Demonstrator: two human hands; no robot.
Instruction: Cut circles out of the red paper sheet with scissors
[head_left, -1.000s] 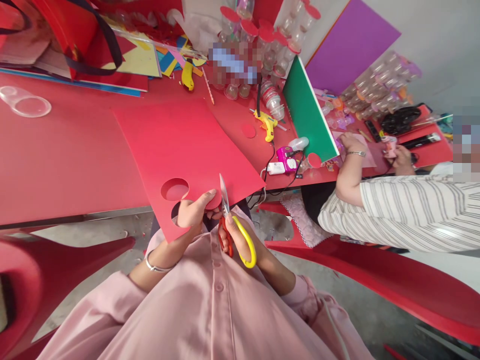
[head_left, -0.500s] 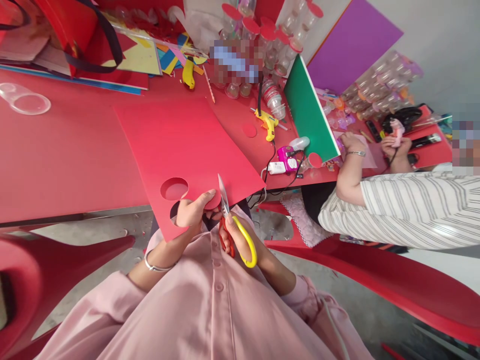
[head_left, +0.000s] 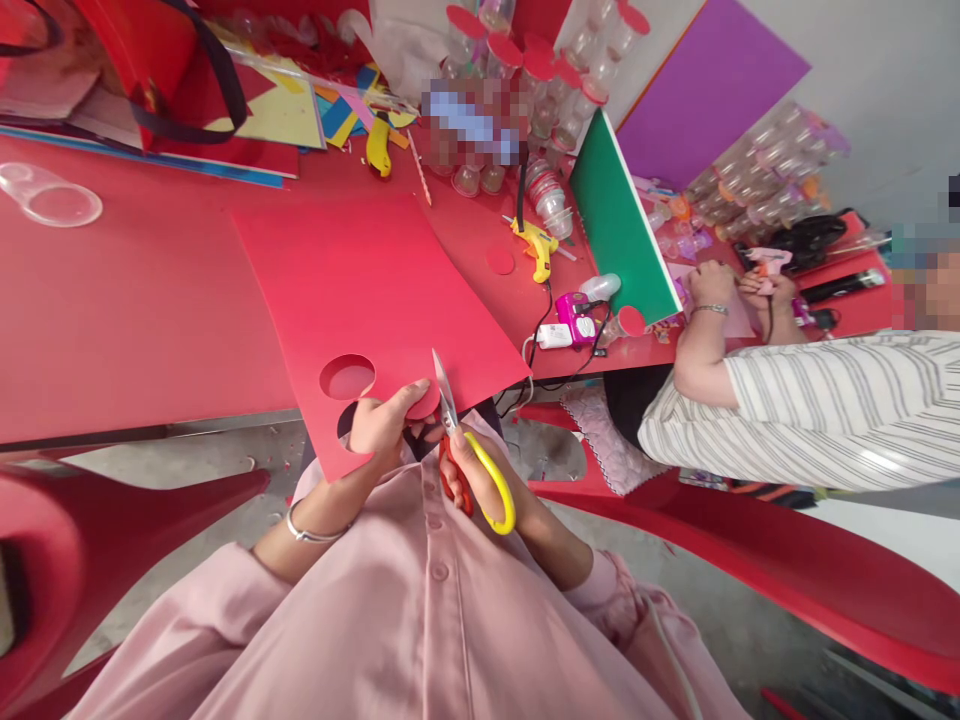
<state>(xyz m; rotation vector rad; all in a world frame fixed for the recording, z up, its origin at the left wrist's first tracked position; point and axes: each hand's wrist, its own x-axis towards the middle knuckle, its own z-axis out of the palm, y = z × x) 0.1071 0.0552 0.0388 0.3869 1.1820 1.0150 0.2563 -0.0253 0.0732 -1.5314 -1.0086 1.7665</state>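
A large red sheet of paper or card (head_left: 367, 270) lies partly on the table and hangs over its front edge towards me. Two round holes are cut in its near left part. My left hand (head_left: 382, 420) is closed on the sheet's near edge, its thumb pressed on a rounded part (head_left: 425, 402) beside the holes. Scissors (head_left: 492, 480) with one yellow and one red handle loop are in my right hand (head_left: 476, 465). Their metal blades point away from me, up against the sheet just right of my left thumb. The lower blade and some left fingers are hidden.
On the red table (head_left: 150, 300) lie a loose red disc (head_left: 500, 259), a yellow glue gun (head_left: 537, 248) with a cord, and a yellow cutter (head_left: 379, 147). A green board (head_left: 626, 220) stands between me and a co-worker in a striped shirt (head_left: 817, 400). Clear cups with red lids stand behind.
My hands, the scissors and the sheet stay almost in place. At the right, the co-worker's hands and the pink tool have shifted a little to the left.
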